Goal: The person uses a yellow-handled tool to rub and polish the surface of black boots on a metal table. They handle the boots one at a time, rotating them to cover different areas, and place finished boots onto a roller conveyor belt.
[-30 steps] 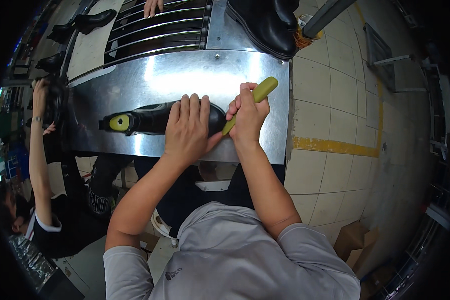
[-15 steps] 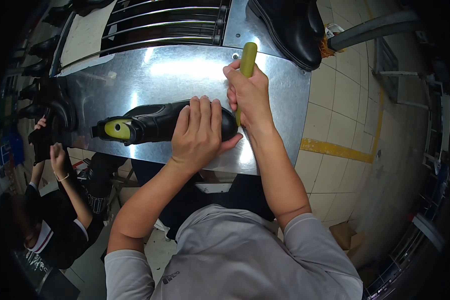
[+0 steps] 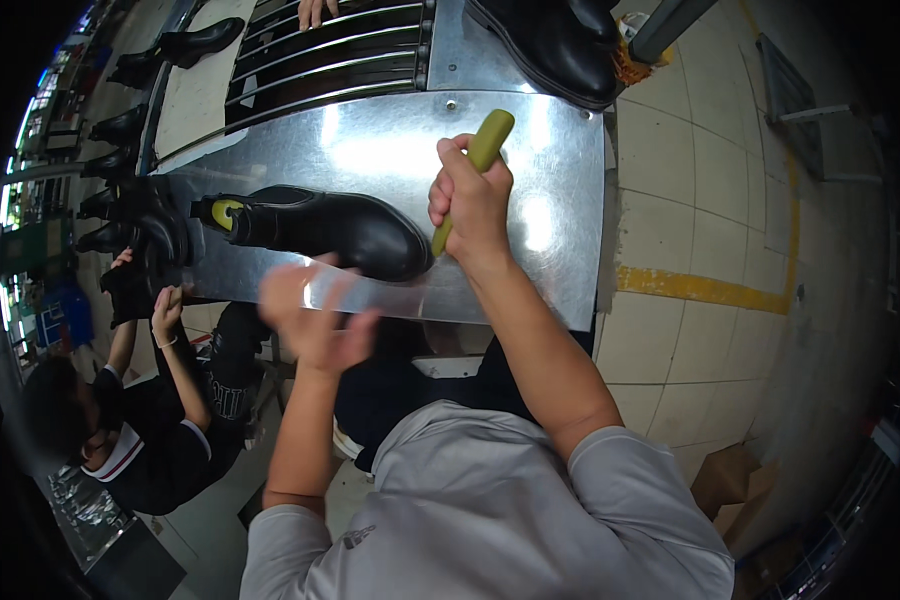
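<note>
A black leather ankle boot rests on the shiny metal table, its toe to the right and a yellow-green lining showing at its opening. My right hand is wrapped round a yellow-green stick. The stick's thick end rises above my fist, and its narrow lower end is beside the boot's toe. Nearer to me, my left hand is off the boot by the table's front edge. It is blurred by motion, with its fingers spread and nothing visible in them.
Large black boots stand at the table's far right. A roller rack lies beyond the table. To the left, more black boots are lined up, and a co-worker sits handling one. A cardboard box is on the floor at right.
My left hand has let go of the boot and moved left and toward me. My right hand still grips the stick, now tilted more. Another person's hand appears at the roller rack.
</note>
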A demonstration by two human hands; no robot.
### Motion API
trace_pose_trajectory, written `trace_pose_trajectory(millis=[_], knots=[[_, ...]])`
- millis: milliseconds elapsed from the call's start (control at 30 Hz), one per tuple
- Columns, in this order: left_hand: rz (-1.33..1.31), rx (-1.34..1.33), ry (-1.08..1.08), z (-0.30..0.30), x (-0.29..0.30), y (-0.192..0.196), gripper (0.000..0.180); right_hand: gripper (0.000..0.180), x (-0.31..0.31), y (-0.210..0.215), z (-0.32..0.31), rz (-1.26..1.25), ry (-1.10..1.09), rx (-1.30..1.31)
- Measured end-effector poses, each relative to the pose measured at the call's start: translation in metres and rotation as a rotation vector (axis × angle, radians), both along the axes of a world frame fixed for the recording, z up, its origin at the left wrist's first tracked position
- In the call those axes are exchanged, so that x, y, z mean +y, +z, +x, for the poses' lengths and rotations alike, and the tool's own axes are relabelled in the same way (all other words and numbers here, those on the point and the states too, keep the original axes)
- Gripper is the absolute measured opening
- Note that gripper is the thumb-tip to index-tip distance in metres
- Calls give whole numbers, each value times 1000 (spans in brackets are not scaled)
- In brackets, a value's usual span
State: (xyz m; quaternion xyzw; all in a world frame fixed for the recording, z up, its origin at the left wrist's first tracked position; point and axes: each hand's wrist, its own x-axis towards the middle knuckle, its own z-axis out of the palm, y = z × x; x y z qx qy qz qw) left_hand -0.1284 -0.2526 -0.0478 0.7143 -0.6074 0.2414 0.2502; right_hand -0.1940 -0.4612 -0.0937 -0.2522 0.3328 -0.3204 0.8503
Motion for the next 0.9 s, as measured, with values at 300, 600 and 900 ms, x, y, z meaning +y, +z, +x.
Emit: trace_pose_trajectory(millis=[300, 600, 900], knots=[[-882, 1628, -54, 141, -5, -98, 69, 18, 15, 2, 14, -66, 94, 93], [-935, 1268, 31, 149, -18, -124, 50, 21, 7, -2, 94, -395, 365, 98], [-462, 782, 151, 21, 66, -75, 78, 35, -72, 16, 17, -383, -57, -146]])
